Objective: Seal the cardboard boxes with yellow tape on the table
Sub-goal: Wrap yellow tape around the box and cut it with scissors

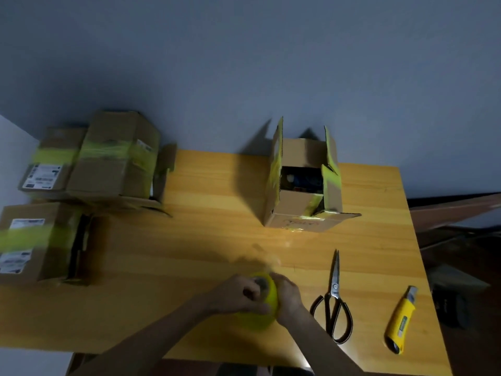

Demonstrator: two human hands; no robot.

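Both hands grip tape roll (264,297) (blurred), left hand (240,294), right hand (288,295)

On the wooden bench (217,202), taped boxes (103,169) are seen left, an open box (298,210) upper centre, scissors (334,291) and a yellow knife (401,318) lower right.

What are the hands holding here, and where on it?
Both hold the yellow tape roll: left hand at its side face by the core, right hand round its outer rim.
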